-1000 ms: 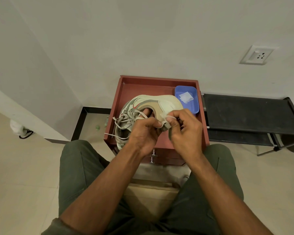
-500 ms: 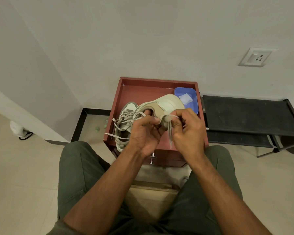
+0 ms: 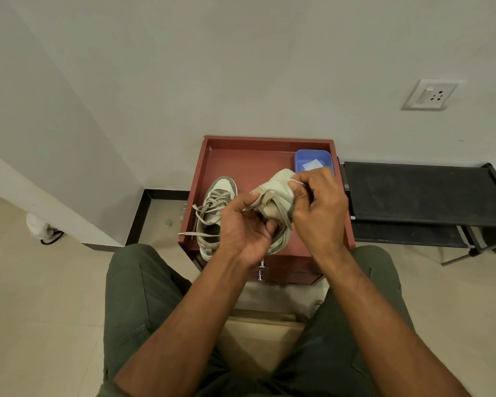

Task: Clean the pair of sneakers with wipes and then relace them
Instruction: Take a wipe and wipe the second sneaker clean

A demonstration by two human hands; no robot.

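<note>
I hold a beige sneaker [image 3: 278, 193] tilted above the red-brown cabinet top [image 3: 249, 164]. My left hand [image 3: 245, 227] grips it from below, fingers curled around its tongue and side. My right hand [image 3: 320, 207] pinches a pale lace end [image 3: 295, 182] at the shoe's upper part. The second sneaker [image 3: 214, 213], laced, with loose grey laces, lies on the cabinet top to the left, toe pointing away from me. A blue tray [image 3: 312, 160] holding a white wipe [image 3: 312, 164] sits at the back right corner.
A black low shelf [image 3: 418, 193] stands right of the cabinet. A wall socket [image 3: 430, 94] is up on the right wall. My knees in green trousers flank a wooden stool edge [image 3: 264, 325]. A white bag [image 3: 36, 226] lies on the floor at left.
The held sneaker has been lifted and turned to the right, uncovering the other sneaker. My right hand moved up to the shoe's upper part, pulling the lace end.
</note>
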